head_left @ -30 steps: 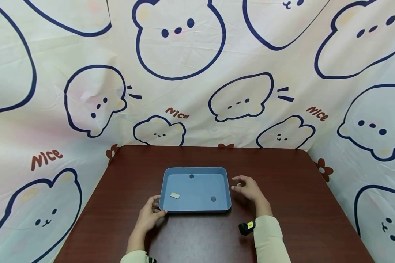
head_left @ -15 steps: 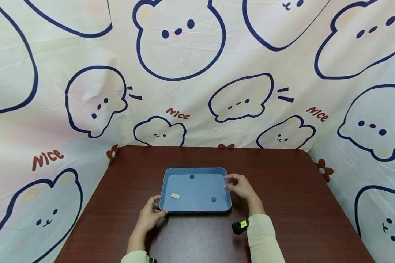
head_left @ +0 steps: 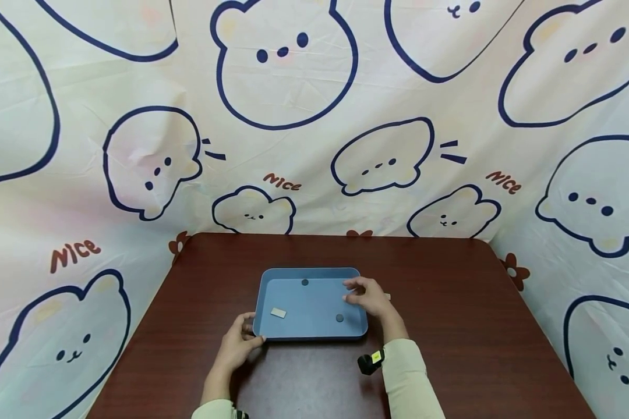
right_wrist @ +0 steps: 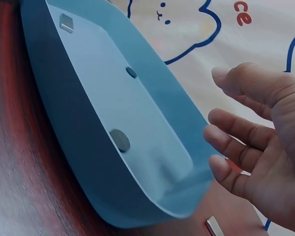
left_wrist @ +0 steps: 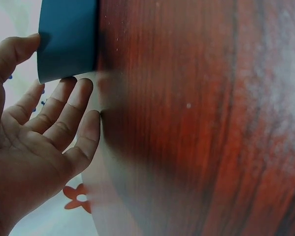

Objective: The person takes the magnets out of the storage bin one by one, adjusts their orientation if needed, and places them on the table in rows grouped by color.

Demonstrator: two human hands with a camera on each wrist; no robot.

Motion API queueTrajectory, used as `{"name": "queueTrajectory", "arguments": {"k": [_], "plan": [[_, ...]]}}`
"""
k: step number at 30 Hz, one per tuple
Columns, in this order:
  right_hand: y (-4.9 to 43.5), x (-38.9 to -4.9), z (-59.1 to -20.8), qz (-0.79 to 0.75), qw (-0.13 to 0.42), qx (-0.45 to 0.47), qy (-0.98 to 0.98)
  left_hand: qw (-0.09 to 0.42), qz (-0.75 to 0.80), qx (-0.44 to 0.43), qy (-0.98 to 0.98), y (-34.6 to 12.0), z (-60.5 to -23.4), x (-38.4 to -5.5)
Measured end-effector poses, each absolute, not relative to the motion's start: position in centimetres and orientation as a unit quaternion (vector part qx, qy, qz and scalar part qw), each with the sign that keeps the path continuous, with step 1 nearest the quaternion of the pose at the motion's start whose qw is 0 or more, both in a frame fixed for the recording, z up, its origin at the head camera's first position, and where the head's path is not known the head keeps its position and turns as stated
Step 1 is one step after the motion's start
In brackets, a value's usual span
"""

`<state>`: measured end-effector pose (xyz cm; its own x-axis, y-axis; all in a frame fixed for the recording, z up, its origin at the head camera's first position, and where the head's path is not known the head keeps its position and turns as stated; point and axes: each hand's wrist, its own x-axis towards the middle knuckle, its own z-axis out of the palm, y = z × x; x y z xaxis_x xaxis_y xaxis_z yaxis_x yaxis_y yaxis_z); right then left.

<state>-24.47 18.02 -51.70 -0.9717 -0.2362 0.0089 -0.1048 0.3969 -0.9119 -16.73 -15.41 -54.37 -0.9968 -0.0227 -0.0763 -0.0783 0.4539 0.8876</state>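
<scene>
A blue rectangular tray [head_left: 314, 297] lies on the table. In it sit a small pale rectangular block [head_left: 278, 313], a dark round disc [head_left: 305, 282] near the far wall and a grey disc [head_left: 339, 318] at the near right. My left hand [head_left: 237, 342] holds the tray's near left corner, thumb on one side and fingertips against the other, as the left wrist view shows. Above the tray's right side hovers my right hand [head_left: 369, 299], fingers loosely bent, with nothing between them in the right wrist view. Another pale block [right_wrist: 214, 226] lies on the table just right of the tray, partly behind the hand.
The dark red-brown table [head_left: 314, 384] reaches back to a cloth [head_left: 314, 145] printed with cartoon bears, which also runs down both sides. A black device with a yellow patch [head_left: 370, 362] is worn on the right wrist.
My right hand has moved left, from beside the tray to over its right side, uncovering part of the pale block on the table. The left hand and the tray have stayed put.
</scene>
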Motion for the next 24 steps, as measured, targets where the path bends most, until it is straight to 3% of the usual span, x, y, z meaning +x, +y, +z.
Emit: {"name": "queueTrajectory", "arguments": {"k": [24], "plan": [[12.4, -25.0, -52.9, -0.553, 0.097, -0.166, 0.810, 0.031, 0.520, -0.028, 0.853, -15.4, -54.0, -16.7]]}}
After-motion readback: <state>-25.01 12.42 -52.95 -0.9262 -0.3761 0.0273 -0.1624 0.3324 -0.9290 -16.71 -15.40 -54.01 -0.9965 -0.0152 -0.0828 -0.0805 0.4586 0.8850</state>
